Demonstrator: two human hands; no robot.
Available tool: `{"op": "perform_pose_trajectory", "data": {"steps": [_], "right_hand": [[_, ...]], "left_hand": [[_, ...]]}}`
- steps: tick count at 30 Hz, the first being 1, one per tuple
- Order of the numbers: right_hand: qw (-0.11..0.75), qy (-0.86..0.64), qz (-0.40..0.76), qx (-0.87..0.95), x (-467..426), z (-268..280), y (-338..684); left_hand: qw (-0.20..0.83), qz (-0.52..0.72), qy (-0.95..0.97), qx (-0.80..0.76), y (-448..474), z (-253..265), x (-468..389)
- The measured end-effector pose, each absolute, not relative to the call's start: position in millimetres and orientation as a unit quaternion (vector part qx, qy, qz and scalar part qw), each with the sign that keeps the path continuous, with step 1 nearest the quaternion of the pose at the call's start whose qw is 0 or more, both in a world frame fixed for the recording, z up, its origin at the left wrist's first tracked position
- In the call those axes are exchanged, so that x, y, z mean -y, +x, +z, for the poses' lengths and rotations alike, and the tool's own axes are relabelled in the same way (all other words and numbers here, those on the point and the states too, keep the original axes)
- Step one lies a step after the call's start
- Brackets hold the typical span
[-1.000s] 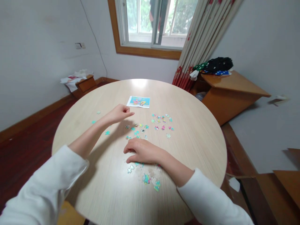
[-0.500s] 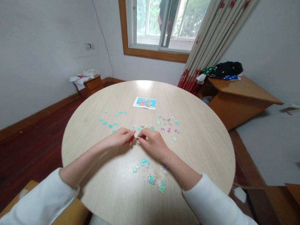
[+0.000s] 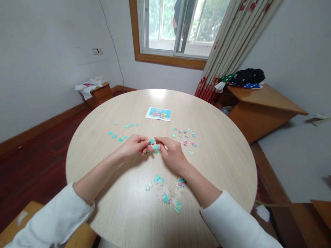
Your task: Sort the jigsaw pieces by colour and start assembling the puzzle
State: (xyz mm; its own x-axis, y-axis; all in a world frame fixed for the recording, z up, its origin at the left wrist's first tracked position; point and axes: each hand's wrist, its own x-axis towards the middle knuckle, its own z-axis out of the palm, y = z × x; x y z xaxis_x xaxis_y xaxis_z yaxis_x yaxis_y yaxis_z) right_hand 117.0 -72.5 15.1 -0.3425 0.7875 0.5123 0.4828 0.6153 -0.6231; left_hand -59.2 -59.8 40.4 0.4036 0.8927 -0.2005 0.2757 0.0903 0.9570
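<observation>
Between the thumb and fingers of my left hand (image 3: 137,144) is a small teal jigsaw piece (image 3: 152,141), raised over the middle of the table. My right hand (image 3: 171,151) is close beside it, index finger stretched toward the piece and thumb apart; whether the fingertip touches it I cannot tell. Below the hands lie a few more teal and yellow pieces (image 3: 156,147), partly hidden by fingers. Nearer me sits a loose heap of pieces (image 3: 167,198), some face down and pale. A picture sheet (image 3: 158,113) with cartoon figures lies beyond the hands.
Teal pieces (image 3: 114,136) are spread to the left on the round wooden table (image 3: 124,213). Mixed pink, yellow and teal pieces (image 3: 185,143) lie to the right. A tilted wooden desk (image 3: 266,103) with cloths stands behind right, a small cabinet (image 3: 102,92) behind left.
Both hands have lifted slightly away from me. The teal jigsaw piece now shows in my left fingers, and my right fingers have parted. The view has shifted a little.
</observation>
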Motion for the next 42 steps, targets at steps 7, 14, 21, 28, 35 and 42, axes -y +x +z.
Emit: {"op": "perform_pose_trajectory", "data": {"steps": [7, 14, 21, 28, 35, 42], "right_hand": [[0.417, -0.399, 0.187, 0.795, 71.9, 12.9, 116.3], [0.402, -0.401, 0.198, 0.799, 72.4, 11.6, 115.3], [0.412, -0.387, 0.192, 0.802, 71.7, 8.6, 114.0], [0.428, -0.37, 0.196, 0.801, 72.4, 5.9, 113.8], [0.418, -0.366, 0.211, 0.805, 72.5, 4.4, 111.9], [0.405, -0.362, 0.214, 0.812, 72.2, 3.3, 110.8]], "left_hand": [[0.527, 0.286, 0.62, -0.506, -64.9, 45.0, 58.3], [0.527, 0.281, 0.614, -0.516, -76.4, 44.4, 54.7], [0.52, 0.264, 0.632, -0.51, -80.6, 43.3, 56.5], [0.386, 0.311, 0.613, -0.615, -123.2, 51.3, 22.5], [0.355, 0.122, 0.668, -0.642, -158.5, 54.9, -30.3], [0.341, 0.088, 0.686, -0.637, -134.7, 46.6, -59.0]]}}
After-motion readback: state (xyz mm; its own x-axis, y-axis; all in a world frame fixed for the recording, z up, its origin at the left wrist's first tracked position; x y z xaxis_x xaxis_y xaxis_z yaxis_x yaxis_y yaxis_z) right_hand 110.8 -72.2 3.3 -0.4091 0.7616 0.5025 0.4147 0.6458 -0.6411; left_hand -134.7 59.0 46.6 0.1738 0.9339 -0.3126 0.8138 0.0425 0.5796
